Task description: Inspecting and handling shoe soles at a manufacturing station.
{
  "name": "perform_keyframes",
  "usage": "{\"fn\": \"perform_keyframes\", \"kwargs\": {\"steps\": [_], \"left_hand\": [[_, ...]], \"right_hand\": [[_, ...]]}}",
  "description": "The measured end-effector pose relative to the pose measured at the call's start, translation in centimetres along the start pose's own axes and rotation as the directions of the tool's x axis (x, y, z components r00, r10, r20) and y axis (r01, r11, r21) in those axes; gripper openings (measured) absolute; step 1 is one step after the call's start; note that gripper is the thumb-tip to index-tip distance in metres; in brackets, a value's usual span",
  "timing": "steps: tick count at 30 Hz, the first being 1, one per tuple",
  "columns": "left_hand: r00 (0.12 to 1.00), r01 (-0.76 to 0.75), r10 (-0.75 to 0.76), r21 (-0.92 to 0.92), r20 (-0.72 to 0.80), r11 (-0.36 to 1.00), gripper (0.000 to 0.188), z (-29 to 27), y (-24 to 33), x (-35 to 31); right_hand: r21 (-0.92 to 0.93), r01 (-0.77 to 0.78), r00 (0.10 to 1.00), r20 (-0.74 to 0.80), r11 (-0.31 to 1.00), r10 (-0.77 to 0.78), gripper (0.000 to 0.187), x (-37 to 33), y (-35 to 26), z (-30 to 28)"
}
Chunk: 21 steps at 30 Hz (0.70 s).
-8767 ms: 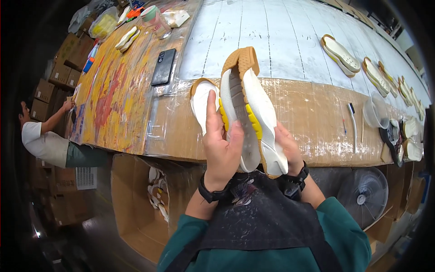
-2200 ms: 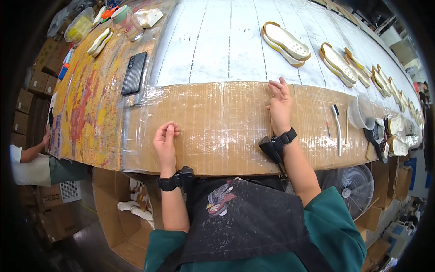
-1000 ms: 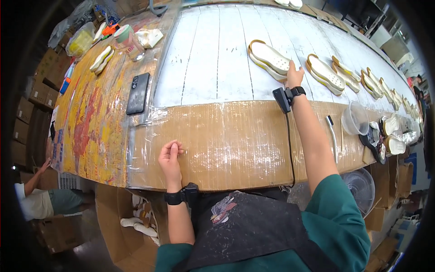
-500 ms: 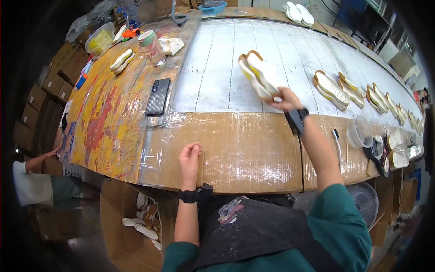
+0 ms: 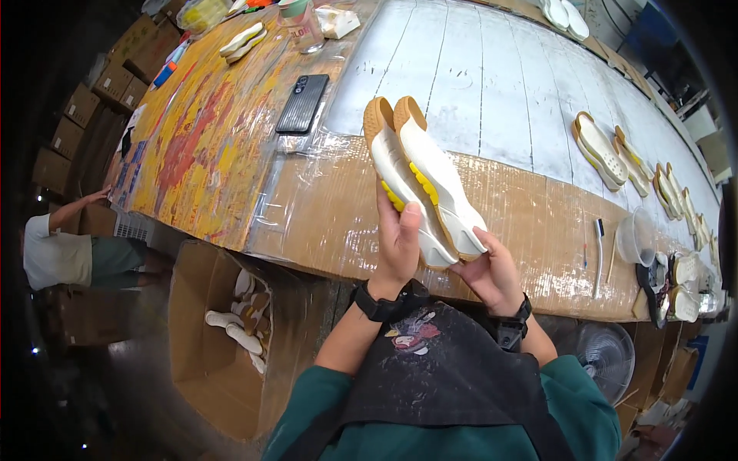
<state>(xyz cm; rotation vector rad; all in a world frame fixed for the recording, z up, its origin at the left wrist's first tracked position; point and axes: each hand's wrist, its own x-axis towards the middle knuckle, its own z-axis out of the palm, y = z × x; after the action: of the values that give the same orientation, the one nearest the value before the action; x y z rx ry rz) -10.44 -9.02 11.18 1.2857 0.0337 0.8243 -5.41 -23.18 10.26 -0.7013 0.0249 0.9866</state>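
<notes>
A pair of white shoe soles with tan bottoms and yellow side patches is held up, tilted, over the near edge of the cardboard-covered table. My left hand grips the left sole from its outer side, thumb across the white sidewall. My right hand is closed round the near ends of the soles. The two soles lie side by side, heels pointing away from me. Part of my left fingers is hidden behind the soles.
Similar soles stand in a row along the right. A black phone, a jar and another sole pair lie left. A brush and plastic cup sit near right. Below are a box of soles and a fan.
The sole pair has come from over the white surface toward me in my right hand. My left hand has moved right and taken hold of it too. The view has shifted.
</notes>
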Motion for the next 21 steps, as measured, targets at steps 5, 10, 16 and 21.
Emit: {"fn": "perform_keyframes", "kwargs": {"steps": [5, 10, 16, 21], "left_hand": [[0.972, 0.226, -0.233, -0.23, -0.005, 0.947, 0.045, -0.6, -0.4, -0.6], [0.986, 0.162, -0.162, -0.001, 0.043, 0.987, 0.045, -0.5, -0.1, -1.1], [0.971, 0.241, -0.241, -0.05, 0.009, 0.969, 0.051, -0.9, -0.9, -1.0], [0.982, 0.188, -0.188, -0.109, 0.011, 0.976, 0.063, 0.0, 0.2, -0.9]], "right_hand": [[0.071, 0.041, 0.997, -0.067, 0.997, -0.036, 0.041, -0.5, 1.0, -0.2], [0.189, 0.05, 0.994, -0.102, 0.981, -0.031, 0.038, -0.3, 1.1, -1.7], [0.113, 0.103, 0.991, -0.091, 0.988, -0.093, 0.035, -1.4, 1.4, -1.4], [-0.079, 0.134, 0.989, -0.048, 0.988, -0.138, 0.041, -2.0, 1.4, 0.0]]}}
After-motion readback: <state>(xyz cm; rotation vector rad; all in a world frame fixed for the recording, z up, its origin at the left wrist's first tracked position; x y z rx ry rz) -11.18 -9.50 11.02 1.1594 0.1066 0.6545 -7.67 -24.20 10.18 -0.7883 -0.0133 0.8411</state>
